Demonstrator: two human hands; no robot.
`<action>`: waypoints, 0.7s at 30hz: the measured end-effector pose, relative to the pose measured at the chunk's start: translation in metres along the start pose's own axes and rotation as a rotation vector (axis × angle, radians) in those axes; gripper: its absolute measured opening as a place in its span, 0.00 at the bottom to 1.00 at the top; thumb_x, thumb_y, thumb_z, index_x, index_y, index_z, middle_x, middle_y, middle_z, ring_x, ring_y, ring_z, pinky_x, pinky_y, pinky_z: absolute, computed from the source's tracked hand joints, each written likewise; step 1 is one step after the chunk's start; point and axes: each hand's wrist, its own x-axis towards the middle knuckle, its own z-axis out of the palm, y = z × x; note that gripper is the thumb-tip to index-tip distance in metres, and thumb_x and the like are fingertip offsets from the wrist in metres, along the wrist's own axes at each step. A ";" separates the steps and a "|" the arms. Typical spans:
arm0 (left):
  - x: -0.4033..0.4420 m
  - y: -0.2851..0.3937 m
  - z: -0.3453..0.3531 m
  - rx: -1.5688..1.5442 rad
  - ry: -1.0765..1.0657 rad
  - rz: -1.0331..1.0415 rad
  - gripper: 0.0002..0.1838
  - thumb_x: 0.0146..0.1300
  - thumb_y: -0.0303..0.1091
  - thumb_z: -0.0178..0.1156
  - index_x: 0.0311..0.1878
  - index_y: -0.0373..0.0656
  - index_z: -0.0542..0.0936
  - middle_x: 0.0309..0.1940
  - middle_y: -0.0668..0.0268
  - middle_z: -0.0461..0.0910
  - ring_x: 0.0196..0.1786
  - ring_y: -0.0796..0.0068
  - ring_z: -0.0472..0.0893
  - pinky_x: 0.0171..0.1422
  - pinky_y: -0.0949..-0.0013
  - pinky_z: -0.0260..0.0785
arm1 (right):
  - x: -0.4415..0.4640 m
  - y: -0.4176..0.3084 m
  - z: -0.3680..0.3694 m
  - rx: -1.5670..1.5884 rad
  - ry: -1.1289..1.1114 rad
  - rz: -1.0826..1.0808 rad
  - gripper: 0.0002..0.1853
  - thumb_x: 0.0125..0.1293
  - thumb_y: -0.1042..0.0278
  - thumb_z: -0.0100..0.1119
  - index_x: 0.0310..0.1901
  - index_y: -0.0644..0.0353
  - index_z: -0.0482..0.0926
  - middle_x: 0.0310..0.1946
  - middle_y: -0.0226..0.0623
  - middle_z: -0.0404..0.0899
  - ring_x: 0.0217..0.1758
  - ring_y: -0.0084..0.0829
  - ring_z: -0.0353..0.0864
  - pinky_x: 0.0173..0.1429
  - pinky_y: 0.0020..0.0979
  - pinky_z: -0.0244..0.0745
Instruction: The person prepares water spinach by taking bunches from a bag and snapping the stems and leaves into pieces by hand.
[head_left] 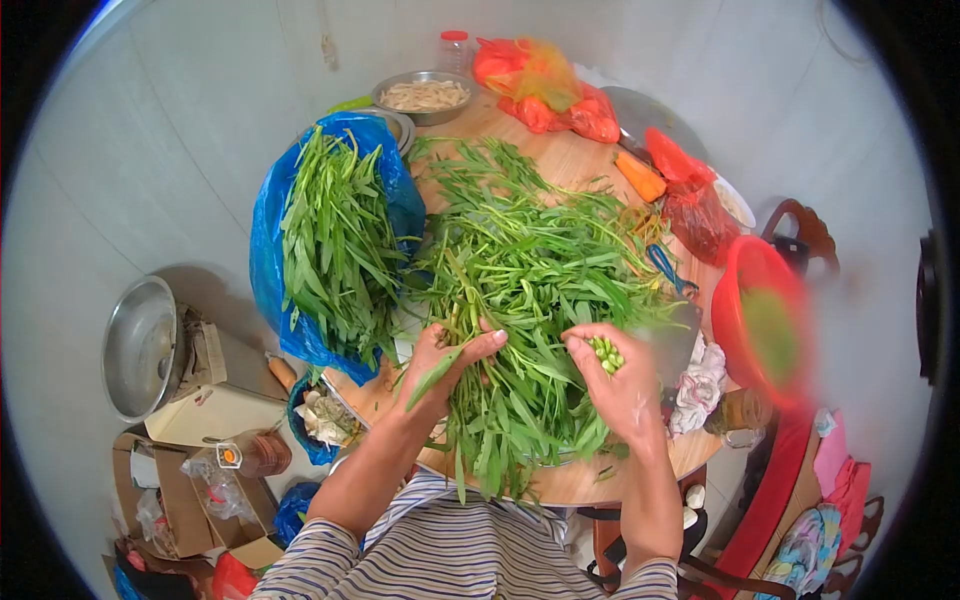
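Observation:
A large heap of leafy green stems (540,250) covers the middle of the round wooden table (465,128). At its near left side, my left hand (440,365) is closed around a few stems, with a leaf lying along the thumb. My right hand (620,385) is curled over the near right of the heap and holds several short cut green pieces (606,354) in its fingers. More greens (340,225) lie in a blue plastic bag (268,225) on the left. The red basin (733,320), with blurred green contents, is right of my right hand.
Behind the heap are a metal bowl of pale strips (424,95), red bags (590,112) and a carrot (640,178). Blue-handled scissors (665,265) lie at the right, with crumpled tissue (700,390) and a jar (742,412) nearer. Boxes (215,380) stand lower left.

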 end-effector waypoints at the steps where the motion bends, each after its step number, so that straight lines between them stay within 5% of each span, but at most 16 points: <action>1: -0.001 0.000 0.002 0.004 0.004 0.024 0.17 0.56 0.34 0.78 0.42 0.43 0.80 0.31 0.70 0.82 0.29 0.79 0.79 0.31 0.73 0.73 | -0.003 -0.003 -0.002 0.006 -0.009 -0.052 0.06 0.67 0.71 0.66 0.42 0.63 0.85 0.32 0.42 0.87 0.32 0.29 0.85 0.39 0.29 0.77; 4: -0.003 -0.004 0.004 0.014 0.009 0.062 0.15 0.56 0.32 0.77 0.42 0.43 0.80 0.32 0.71 0.82 0.30 0.80 0.80 0.32 0.73 0.73 | -0.010 -0.016 -0.003 -0.087 -0.070 -0.263 0.06 0.64 0.72 0.68 0.42 0.61 0.86 0.33 0.41 0.86 0.33 0.37 0.87 0.37 0.32 0.78; 9: -0.005 -0.003 0.008 0.050 -0.006 0.108 0.15 0.56 0.32 0.77 0.42 0.43 0.81 0.32 0.71 0.83 0.30 0.81 0.80 0.32 0.73 0.73 | -0.012 -0.009 0.013 -0.261 -0.083 -0.291 0.07 0.60 0.72 0.68 0.41 0.57 0.86 0.36 0.38 0.86 0.34 0.42 0.86 0.36 0.37 0.79; 15: -0.007 0.000 -0.003 -0.017 0.021 0.065 0.14 0.57 0.32 0.75 0.44 0.42 0.82 0.32 0.69 0.83 0.30 0.78 0.81 0.32 0.71 0.75 | -0.008 -0.007 0.003 -0.174 0.007 -0.226 0.05 0.63 0.69 0.67 0.38 0.60 0.85 0.32 0.43 0.85 0.33 0.47 0.85 0.36 0.39 0.78; 17: -0.016 0.012 -0.004 -0.110 0.056 0.067 0.12 0.59 0.34 0.73 0.42 0.43 0.82 0.31 0.69 0.82 0.29 0.77 0.81 0.30 0.70 0.75 | -0.009 -0.006 -0.014 -0.284 0.068 -0.041 0.07 0.64 0.66 0.67 0.38 0.61 0.85 0.29 0.46 0.84 0.33 0.50 0.85 0.36 0.42 0.77; 21: 0.019 -0.014 -0.041 -0.222 -0.122 -0.065 0.09 0.62 0.37 0.69 0.38 0.45 0.80 0.31 0.70 0.81 0.30 0.76 0.80 0.34 0.69 0.76 | -0.022 0.001 -0.009 -0.496 -0.153 0.112 0.14 0.64 0.57 0.68 0.36 0.62 0.85 0.28 0.52 0.84 0.32 0.54 0.84 0.38 0.47 0.77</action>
